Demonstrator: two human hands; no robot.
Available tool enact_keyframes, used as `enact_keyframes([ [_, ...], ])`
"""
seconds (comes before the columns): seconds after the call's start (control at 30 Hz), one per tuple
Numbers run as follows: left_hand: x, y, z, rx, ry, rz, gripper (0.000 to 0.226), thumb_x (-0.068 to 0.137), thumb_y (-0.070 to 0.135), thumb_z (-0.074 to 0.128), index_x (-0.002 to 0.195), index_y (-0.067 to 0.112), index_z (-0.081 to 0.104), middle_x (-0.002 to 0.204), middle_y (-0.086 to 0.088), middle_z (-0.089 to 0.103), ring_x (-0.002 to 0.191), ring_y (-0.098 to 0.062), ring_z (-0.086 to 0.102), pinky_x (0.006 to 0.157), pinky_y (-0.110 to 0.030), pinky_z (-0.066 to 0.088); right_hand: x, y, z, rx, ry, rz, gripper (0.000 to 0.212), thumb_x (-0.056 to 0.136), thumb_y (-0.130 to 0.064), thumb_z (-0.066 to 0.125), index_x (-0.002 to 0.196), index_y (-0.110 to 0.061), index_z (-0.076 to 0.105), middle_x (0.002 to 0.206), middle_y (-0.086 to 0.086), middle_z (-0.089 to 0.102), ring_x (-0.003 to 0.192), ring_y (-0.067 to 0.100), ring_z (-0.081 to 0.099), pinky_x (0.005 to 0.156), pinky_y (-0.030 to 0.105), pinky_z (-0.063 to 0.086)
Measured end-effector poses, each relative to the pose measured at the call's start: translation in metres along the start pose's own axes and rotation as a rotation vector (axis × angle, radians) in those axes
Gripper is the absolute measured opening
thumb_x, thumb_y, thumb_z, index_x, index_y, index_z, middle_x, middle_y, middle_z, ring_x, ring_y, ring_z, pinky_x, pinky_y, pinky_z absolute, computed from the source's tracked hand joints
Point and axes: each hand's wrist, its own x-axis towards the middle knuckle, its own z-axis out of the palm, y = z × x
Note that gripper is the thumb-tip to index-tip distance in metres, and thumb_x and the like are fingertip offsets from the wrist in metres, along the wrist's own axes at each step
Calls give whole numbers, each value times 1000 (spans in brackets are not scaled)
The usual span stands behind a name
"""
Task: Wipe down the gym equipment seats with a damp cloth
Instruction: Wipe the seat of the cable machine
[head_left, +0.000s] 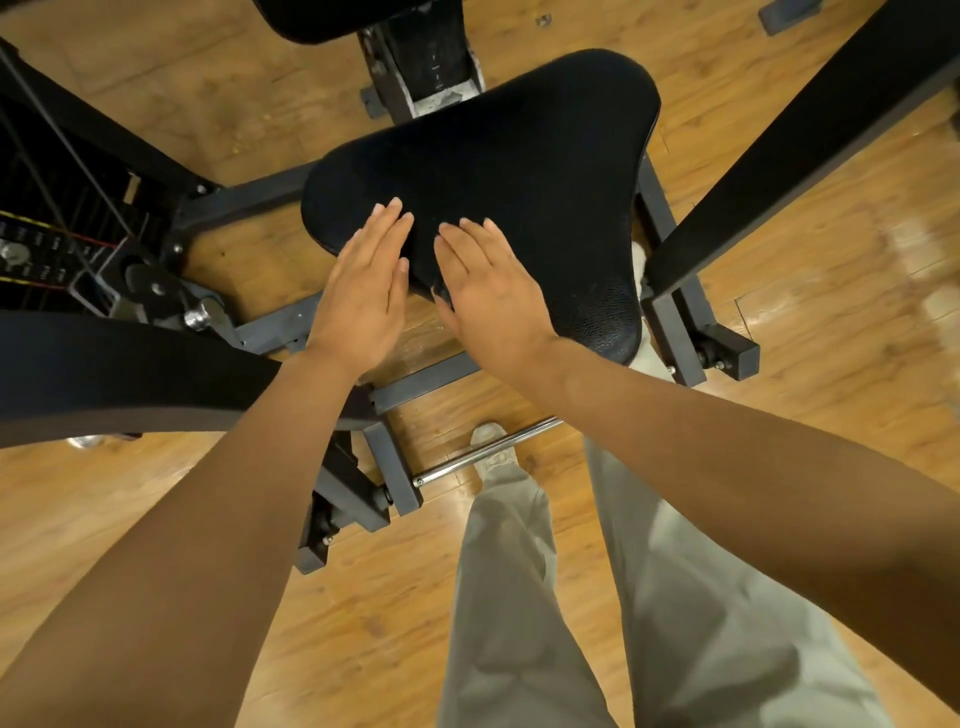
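Head view: black padded triangular seat w/ textured vinyl cover (498, 171) is sitting centre-frame on a grey steel frame (415, 382), above a wood-plank floor (779, 322). Left hand (363, 291) is reaching over the seat's near-left edge, fingers straight & held together, palm down; can't tell if it's touching the pad. Right hand (491, 291) is lying just beside it over the seat's near edge, fingers straight & slightly spread, thumb tucked toward the edge. No fingers are pinching or curling round anything. The 2 hands are close, not touching. A black padded arm (130, 374) is crossing the lower left, another black beam (779, 156) is running diag. on the right. Weight stack w/ cable (47, 249) is at far left. Chrome bar (488, 452) is lying low by the person's grey trousers (649, 597) & light shoe (491, 441).
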Motion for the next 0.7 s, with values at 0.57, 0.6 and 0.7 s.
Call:
enact_keyframes([
  [0.57,1,-4,-1,-42,8,12,48,108,15,39,154,8,31,164,-6,23,153,-17,13,122,-24,2,-21,-3,-13,-24,-51,8,61,79,-28,78,128,5,62,131,19,63,125,32,59,112,44,39],
  [0.6,0,-6,-1,-45,4,24,48,107,14,40,154,7,32,164,-7,24,153,-18,14,123,-27,5,-8,-9,-9,-4,-41,22,60,79,-27,80,127,5,63,129,19,64,123,31,60,111,43,40],
  [0.7,1,-11,-2,-42,-6,51,47,106,13,42,152,6,35,162,-9,28,152,-21,18,125,-34,12,12,-14,-4,98,9,63,56,81,-24,77,125,6,62,126,20,65,121,33,61,110,45,41],
])
